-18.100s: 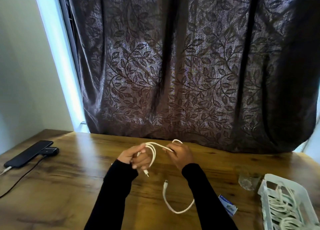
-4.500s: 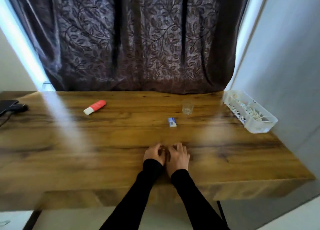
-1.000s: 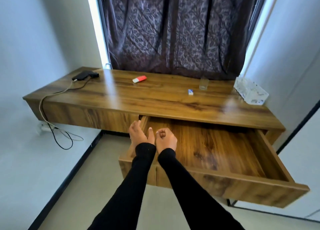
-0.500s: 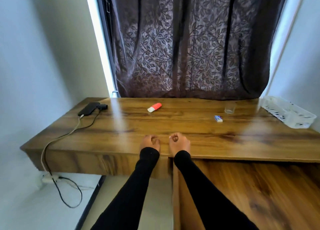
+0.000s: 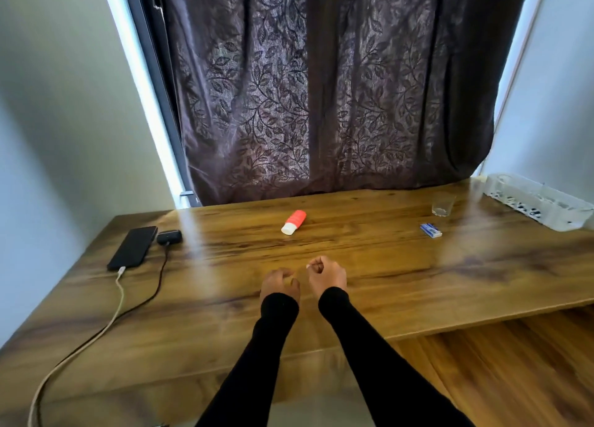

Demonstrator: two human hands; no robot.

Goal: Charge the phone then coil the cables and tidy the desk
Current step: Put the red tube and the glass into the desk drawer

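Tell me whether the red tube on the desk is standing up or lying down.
Lying down. The red tube rests on its side on the desk, its white cap pointing toward the near-left and its red body toward the curtain.

A red tube with a white cap (image 5: 294,222) lies near the dark leaf-patterned curtain (image 5: 321,89). Right of the tube sit a small blue packet (image 5: 430,230) and a clear glass (image 5: 443,204).

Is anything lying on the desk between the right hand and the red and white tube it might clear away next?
Nothing visible does. Bare desktop lies between the right hand and the red and white tube. The blue packet and glass sit well off to the right.
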